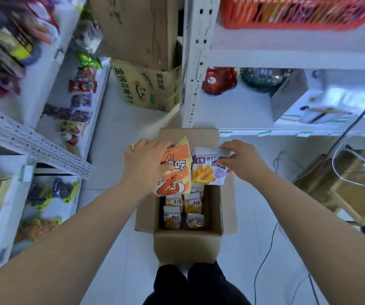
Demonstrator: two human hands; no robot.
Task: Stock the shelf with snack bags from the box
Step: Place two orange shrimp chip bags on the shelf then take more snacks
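An open cardboard box [188, 247] stands on the floor in front of my legs, with several small purple fries bags [183, 211] packed inside. Above the box, my left hand [144, 160] grips an orange and yellow shrimp snack bag [176, 172]. Beside it, my right hand [244, 159] pinches the top of a purple and white fries bag [208, 170]. Both bags hang over the box's far half. White shelves with snack bags [76, 115] run along the left.
Stacked cardboard cartons [148, 84] stand at the far end of the aisle. A white shelf unit [287, 56] on the right carries a red basket [296, 12], a red bag and boxes. Cables and a wooden stool [357, 181] lie at the right.
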